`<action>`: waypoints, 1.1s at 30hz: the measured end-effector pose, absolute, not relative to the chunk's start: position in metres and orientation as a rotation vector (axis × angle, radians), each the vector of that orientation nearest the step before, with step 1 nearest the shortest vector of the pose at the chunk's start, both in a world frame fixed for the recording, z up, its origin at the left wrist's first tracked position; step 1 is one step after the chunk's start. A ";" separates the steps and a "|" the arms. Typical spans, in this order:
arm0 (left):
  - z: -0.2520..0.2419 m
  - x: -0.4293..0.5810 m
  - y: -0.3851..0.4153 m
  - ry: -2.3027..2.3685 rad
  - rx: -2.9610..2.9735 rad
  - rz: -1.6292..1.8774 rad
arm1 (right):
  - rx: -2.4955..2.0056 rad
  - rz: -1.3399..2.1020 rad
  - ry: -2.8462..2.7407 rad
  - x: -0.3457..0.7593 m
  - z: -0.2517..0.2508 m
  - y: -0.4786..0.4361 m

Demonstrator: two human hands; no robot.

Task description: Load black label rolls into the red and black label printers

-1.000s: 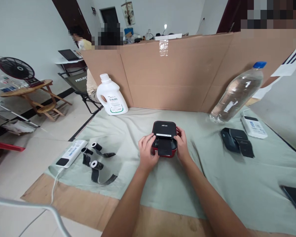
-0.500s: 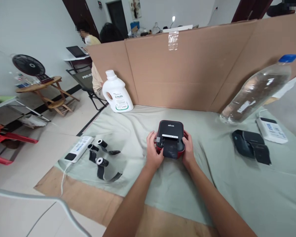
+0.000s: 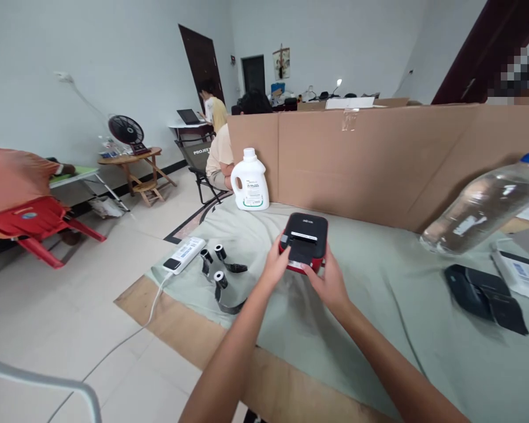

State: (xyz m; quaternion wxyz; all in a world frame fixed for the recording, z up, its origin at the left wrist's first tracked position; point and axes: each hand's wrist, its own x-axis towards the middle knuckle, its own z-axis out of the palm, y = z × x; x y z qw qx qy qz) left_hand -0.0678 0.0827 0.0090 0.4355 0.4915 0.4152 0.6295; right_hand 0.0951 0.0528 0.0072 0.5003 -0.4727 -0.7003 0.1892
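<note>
A small black and red printer [image 3: 308, 226] is held between my two hands, tilted up over the green cloth [image 3: 291, 317]. A black strip [image 3: 300, 252] comes out of its front slot. My left hand [image 3: 276, 261] grips the left side, thumb near the strip. On the right side is my right hand [image 3: 330, 279], its thumb at the lower front edge. Several small rolls with black strips, one of them a roll [image 3: 220, 278], stand on the cloth to the left. A second dark printer [image 3: 480, 294] with a black strip lies to the right.
A white power strip [image 3: 184, 255] lies at the cloth's left edge. Behind stand a white jug [image 3: 250, 182] and a cardboard panel [image 3: 348, 164]. A large clear bottle [image 3: 480, 205] leans at the right, near a white device [image 3: 522, 273]. Other people sit beyond the table.
The view has shifted left and up. The printer has tilted and appears raised off the cloth in my hands. My right thumb has moved to its front edge.
</note>
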 end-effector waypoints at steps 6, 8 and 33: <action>0.040 -0.177 0.131 1.032 1.063 1.685 | -0.973 0.571 -1.764 -0.014 0.024 0.128; 0.042 -0.204 0.150 1.058 0.968 1.674 | -1.047 0.612 -1.776 -0.050 0.019 0.148; 0.028 -0.121 0.100 1.413 1.277 2.315 | -1.454 0.161 -1.791 0.121 0.004 0.145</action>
